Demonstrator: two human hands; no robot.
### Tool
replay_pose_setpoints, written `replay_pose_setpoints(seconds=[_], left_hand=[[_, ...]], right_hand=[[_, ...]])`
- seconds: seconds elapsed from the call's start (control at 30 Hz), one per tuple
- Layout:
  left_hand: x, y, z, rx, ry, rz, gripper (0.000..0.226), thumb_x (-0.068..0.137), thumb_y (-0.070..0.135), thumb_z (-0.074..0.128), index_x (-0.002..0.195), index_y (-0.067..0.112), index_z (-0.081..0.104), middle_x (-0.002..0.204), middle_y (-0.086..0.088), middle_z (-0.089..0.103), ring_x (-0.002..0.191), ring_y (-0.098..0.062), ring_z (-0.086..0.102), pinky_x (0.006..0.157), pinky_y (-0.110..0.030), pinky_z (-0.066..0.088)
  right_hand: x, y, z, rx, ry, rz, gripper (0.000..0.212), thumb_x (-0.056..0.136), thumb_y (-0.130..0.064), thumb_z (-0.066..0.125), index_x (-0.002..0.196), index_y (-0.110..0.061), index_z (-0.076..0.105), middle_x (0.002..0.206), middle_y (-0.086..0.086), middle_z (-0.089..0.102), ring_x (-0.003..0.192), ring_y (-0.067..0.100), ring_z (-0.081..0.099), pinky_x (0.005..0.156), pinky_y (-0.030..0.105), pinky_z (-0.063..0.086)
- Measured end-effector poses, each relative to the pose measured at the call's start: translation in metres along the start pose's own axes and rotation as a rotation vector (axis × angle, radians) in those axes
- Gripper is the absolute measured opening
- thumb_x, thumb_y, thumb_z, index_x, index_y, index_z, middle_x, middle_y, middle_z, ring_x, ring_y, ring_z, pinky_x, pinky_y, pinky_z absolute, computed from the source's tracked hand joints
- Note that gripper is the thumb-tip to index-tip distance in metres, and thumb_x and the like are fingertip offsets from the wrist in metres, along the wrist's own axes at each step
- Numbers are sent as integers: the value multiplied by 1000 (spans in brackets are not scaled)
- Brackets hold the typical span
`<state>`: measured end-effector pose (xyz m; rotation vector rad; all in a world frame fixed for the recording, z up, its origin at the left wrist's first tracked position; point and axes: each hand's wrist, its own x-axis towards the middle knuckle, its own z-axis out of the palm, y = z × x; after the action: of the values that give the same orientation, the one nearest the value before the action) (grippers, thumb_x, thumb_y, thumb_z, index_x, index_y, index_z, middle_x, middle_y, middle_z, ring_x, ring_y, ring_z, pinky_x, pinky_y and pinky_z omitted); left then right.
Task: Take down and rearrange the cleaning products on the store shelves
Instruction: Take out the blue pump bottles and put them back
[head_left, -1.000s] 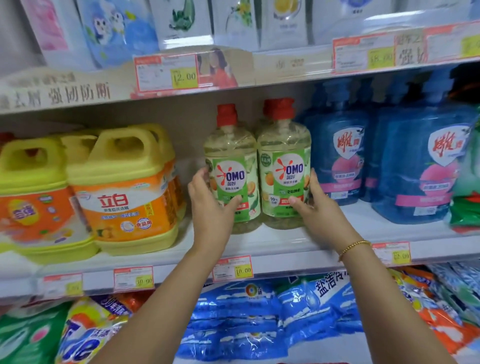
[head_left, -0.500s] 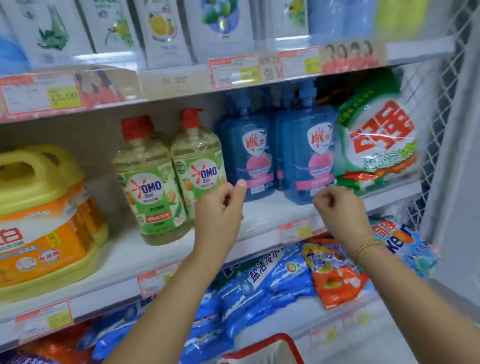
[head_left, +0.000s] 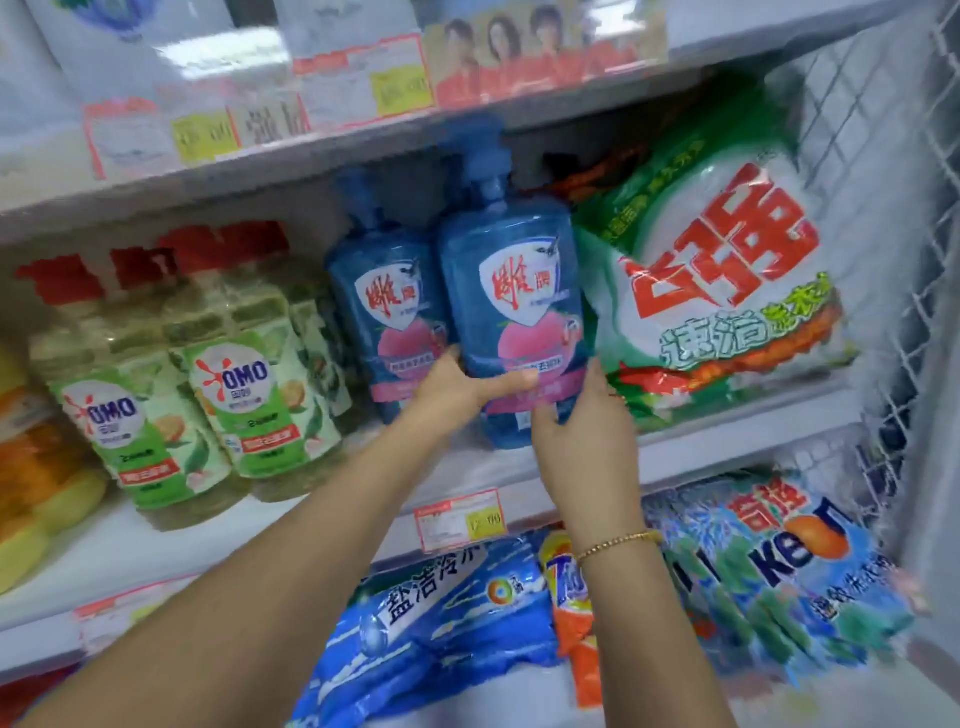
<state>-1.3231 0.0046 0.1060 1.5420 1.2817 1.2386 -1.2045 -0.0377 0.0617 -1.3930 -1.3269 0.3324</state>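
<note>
Blue pump bottle (head_left: 511, 291), one of two, in curled fingers (head_left: 596, 374) of left hand (head_left: 457, 387) and right hand (head_left: 576, 436).

Two blue pump bottles (head_left: 387, 312) (head_left: 511, 291) standing; two green-label bottles (head_left: 140, 415) (head_left: 260, 395) showing; one green bag (head_left: 727, 291) leaning; three bags (head_left: 441, 623) (head_left: 571, 597) (head_left: 789, 561) lying below.

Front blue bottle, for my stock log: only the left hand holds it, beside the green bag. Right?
Not quite. The head view shows both hands holding the front blue bottle: the left hand grips its left side, and the right hand grips its lower right. It is beside the green bag.
</note>
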Motion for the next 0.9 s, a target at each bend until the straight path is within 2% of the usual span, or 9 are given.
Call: replay_pose_setpoints(seconds=[0.13, 0.2, 0.3, 0.4, 0.5, 0.57, 0.7, 0.8, 0.9], left_hand=[[0, 0, 3, -14, 53, 37, 86, 42, 26, 93, 121, 13, 59, 113, -5, 71, 104, -25, 68, 88, -42, 55], [-2, 5, -4, 6, 64, 28, 85, 47, 16, 92, 124, 12, 56, 113, -5, 71, 102, -24, 69, 83, -38, 57], [-8, 17, -14, 64, 61, 12, 77, 52, 17, 86, 122, 18, 55, 109, 0, 72, 95, -18, 71, 77, -31, 58], [-14, 27, -18, 117, 75, -15, 68, 60, 11, 87, 120, 21, 57, 108, 2, 73, 93, -15, 71, 75, -30, 58], [-15, 35, -19, 176, 54, -62, 84, 48, 25, 95, 123, 25, 56, 110, 3, 72, 99, -19, 70, 77, -36, 58], [-16, 37, -19, 160, 61, -72, 84, 43, 29, 94, 118, 28, 56, 108, 5, 73, 98, -18, 70, 69, -29, 57], [-24, 25, -22, 32, 50, -48, 80, 51, 14, 90, 123, 17, 57, 110, 0, 72, 95, -18, 71, 68, -27, 56], [-33, 13, -32, -106, 97, -48, 85, 53, 10, 90, 129, 10, 53, 113, -5, 71, 94, -18, 71, 69, -29, 57], [-39, 7, -39, -183, 109, -23, 76, 58, 8, 79, 129, 7, 53, 116, -9, 69, 89, -17, 72, 66, -26, 57]], right_hand=[[4, 2, -7, -15, -52, 0, 60, 87, -19, 54, 141, -7, 32, 123, 18, 57, 111, 33, 53, 88, 37, 41], [2, 3, -18, 61, -91, -16, 64, 89, -23, 55, 147, -15, 26, 120, 14, 60, 106, 31, 57, 85, 37, 43], [0, -1, -32, 243, -186, -23, 74, 91, -28, 55, 150, -27, 11, 116, 8, 61, 101, 25, 58, 86, 35, 46], [-5, -11, -29, 354, -240, -1, 80, 91, -34, 55, 151, -27, 2, 127, 10, 53, 115, 26, 50, 93, 34, 40], [-10, -22, -16, 372, -244, 18, 82, 90, -33, 55, 151, -21, 2, 140, 12, 43, 126, 28, 39, 99, 36, 36], [-11, -26, -12, 347, -247, 30, 81, 90, -32, 55, 150, -19, 2, 141, 13, 41, 127, 30, 38, 101, 36, 36], [-13, -22, -13, 307, -287, 67, 80, 88, -27, 56, 150, -12, 8, 138, 15, 44, 125, 32, 40, 103, 42, 37], [-17, -20, -17, 232, -335, 9, 70, 85, -24, 58, 145, -14, 25, 131, 13, 52, 118, 33, 48, 99, 43, 42], [-18, -20, -25, 183, -381, -27, 70, 88, -22, 59, 147, -15, 21, 139, 12, 45, 123, 30, 44, 102, 42, 40]])
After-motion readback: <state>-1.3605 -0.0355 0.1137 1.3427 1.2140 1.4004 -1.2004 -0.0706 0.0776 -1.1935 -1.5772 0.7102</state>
